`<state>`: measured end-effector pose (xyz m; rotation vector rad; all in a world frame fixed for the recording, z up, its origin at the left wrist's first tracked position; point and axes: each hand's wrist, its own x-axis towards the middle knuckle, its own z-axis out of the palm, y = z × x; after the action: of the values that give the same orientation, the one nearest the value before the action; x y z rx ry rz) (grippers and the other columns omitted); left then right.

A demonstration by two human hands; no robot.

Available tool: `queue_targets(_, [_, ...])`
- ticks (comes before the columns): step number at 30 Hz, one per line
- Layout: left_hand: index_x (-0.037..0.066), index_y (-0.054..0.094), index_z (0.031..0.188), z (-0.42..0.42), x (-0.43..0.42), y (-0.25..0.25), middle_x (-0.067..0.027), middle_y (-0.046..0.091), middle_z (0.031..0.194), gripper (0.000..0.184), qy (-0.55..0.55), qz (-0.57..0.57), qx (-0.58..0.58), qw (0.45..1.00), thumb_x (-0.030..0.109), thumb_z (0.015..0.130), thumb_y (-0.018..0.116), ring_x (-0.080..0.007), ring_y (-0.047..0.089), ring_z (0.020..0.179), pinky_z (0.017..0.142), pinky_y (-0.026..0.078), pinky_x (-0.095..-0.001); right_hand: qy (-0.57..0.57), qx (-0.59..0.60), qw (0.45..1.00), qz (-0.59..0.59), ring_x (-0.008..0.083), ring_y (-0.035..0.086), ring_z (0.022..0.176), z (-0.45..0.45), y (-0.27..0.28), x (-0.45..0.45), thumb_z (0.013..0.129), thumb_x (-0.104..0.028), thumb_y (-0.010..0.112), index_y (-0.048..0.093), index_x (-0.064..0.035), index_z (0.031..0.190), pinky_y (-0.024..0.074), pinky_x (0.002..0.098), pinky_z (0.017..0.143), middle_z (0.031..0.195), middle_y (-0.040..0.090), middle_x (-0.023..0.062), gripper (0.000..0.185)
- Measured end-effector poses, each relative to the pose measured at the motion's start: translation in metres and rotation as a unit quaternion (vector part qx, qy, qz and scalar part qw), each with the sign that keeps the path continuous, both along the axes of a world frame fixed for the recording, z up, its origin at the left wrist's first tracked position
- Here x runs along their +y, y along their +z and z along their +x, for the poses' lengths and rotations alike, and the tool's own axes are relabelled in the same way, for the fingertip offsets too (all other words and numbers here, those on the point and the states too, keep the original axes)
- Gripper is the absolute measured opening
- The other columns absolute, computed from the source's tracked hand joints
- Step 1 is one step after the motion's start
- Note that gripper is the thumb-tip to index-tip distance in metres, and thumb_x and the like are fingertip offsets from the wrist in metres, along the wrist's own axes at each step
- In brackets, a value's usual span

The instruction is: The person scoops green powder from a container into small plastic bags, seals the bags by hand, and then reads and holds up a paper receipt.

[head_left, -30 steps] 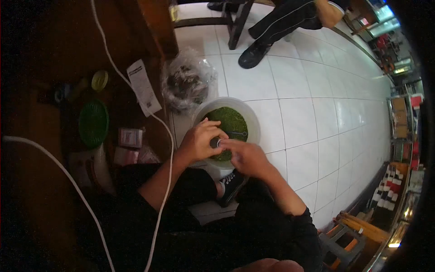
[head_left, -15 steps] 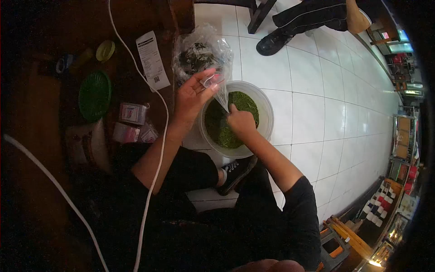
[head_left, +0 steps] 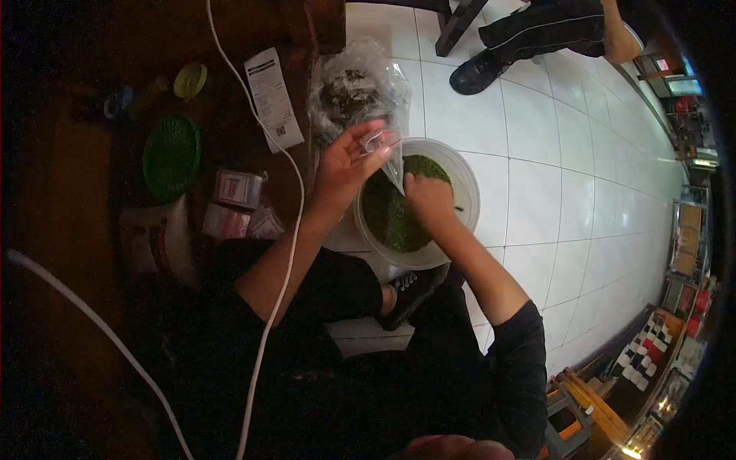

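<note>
My left hand (head_left: pixel 346 170) pinches a small clear zip bag (head_left: pixel 374 141) with a red stripe, above the left rim of a round plastic tub (head_left: pixel 471 230). Finely chopped green leaves (head_left: pixel 392 222) lie in the tub. My right hand (head_left: pixel 431 201) is closed, knuckles up, low over the leaves; what its fingers hold is hidden. A short dark tip (head_left: pixel 458 208) shows at its right side. Behind my left hand, a large crumpled clear plastic bag (head_left: pixel 354 86) with dark contents rests on the tiles.
Left, on dark wood, lie a receipt (head_left: pixel 274 100), a green basket (head_left: pixel 172 157), packs of small bags (head_left: pixel 239 188) and a yellow-green ring (head_left: pixel 190 81). A white cable (head_left: pixel 294 192) crosses over my left forearm. Another person's shoe (head_left: pixel 477 73) stands on the tiles.
The whole view has shifted slightly, so things sit further right. My right hand has turned a little over the leaves, and a dark tip now shows beside it. My left hand keeps its pinch.
</note>
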<state>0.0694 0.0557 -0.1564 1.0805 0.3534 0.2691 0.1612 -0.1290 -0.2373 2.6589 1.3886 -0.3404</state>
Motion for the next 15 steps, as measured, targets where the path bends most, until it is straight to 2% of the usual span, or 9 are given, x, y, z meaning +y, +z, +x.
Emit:
queue_targets(1, [0.001,0.054,0.141,-0.001,-0.001,0.001,-0.0137,0.064,0.135,0.047,0.001,-0.001,0.003,1.000,0.007,0.097,0.069,-0.0233,0.061,0.129,0.114,0.046,-0.0375,0.001,0.003,1.000,-0.001,0.0313,0.075,0.077,0.003,0.012,-0.005,0.086,-0.010,0.063,0.066,-0.0047,0.097,0.0598,0.0433,0.061,0.097,0.068,0.0169,0.013])
queue_targets(3, [0.001,0.054,0.141,0.002,-0.002,0.002,-0.0137,0.064,0.135,0.047,-0.003,-0.011,0.000,1.000,0.008,0.097,0.069,-0.0230,0.061,0.129,0.113,0.046,-0.0370,0.022,-0.071,0.993,0.094,0.0295,0.073,0.078,0.010,0.032,-0.016,0.086,-0.010,0.063,0.063,-0.0065,0.096,0.0588,0.0413,0.062,0.095,0.067,0.0138,0.011])
queue_targets(6, [0.001,0.054,0.141,0.003,-0.005,0.001,-0.0139,0.064,0.135,0.047,-0.013,0.016,0.006,1.000,0.009,0.097,0.069,-0.0232,0.061,0.129,0.113,0.046,-0.0368,-0.018,-0.111,0.991,0.078,0.0284,0.071,0.081,0.012,0.036,-0.034,0.084,-0.011,0.064,0.066,-0.0069,0.095,0.0577,0.0406,0.063,0.093,0.066,0.0126,0.011])
queue_targets(9, [0.002,0.054,0.141,0.002,-0.009,0.000,-0.0138,0.064,0.135,0.047,-0.017,0.008,0.008,1.000,0.009,0.097,0.069,-0.0232,0.061,0.129,0.113,0.046,-0.0365,-0.048,-0.091,0.994,0.043,0.0288,0.071,0.081,-0.002,0.014,-0.054,0.082,-0.010,0.067,0.068,-0.0068,0.093,0.0573,0.0410,0.063,0.092,0.066,0.0129,0.011])
queue_targets(10, [0.002,0.054,0.141,0.002,-0.010,0.002,-0.0138,0.064,0.135,0.047,-0.017,0.008,0.009,1.000,0.009,0.097,0.069,-0.0232,0.061,0.129,0.113,0.046,-0.0365,-0.048,-0.090,0.994,0.043,0.0288,0.071,0.081,-0.010,0.022,-0.055,0.082,-0.010,0.067,0.068,-0.0068,0.093,0.0573,0.0410,0.063,0.092,0.066,0.0129,0.011])
queue_targets(12, [0.002,0.054,0.142,0.002,-0.013,0.007,-0.0140,0.065,0.135,0.046,-0.033,0.010,0.024,0.999,0.009,0.098,0.067,-0.0228,0.060,0.128,0.113,0.045,-0.0366,-0.001,0.026,1.000,-0.002,0.0287,0.072,0.083,-0.025,0.042,-0.054,0.082,-0.009,0.066,0.070,-0.0061,0.093,0.0579,0.0408,0.064,0.095,0.066,0.0133,0.012])
queue_targets(13, [0.002,0.054,0.142,0.002,-0.015,0.005,-0.0140,0.065,0.135,0.046,-0.036,0.009,0.023,0.999,0.009,0.098,0.067,-0.0228,0.060,0.128,0.113,0.045,-0.0366,-0.004,0.026,1.000,-0.003,0.0287,0.072,0.083,-0.027,0.051,-0.050,0.082,-0.009,0.066,0.070,-0.0061,0.093,0.0579,0.0408,0.064,0.095,0.066,0.0133,0.012])
queue_targets(15, [0.001,0.057,0.137,0.003,-0.018,0.004,-0.0107,0.068,0.128,0.043,-0.027,0.009,0.004,1.000,0.009,0.097,0.072,-0.0168,0.064,0.119,0.106,0.049,-0.0308,-0.043,0.001,0.998,0.036,0.0292,0.072,0.084,-0.028,0.065,-0.045,0.084,-0.008,0.064,0.071,-0.0057,0.092,0.0583,0.0406,0.064,0.093,0.066,0.0136,0.010])
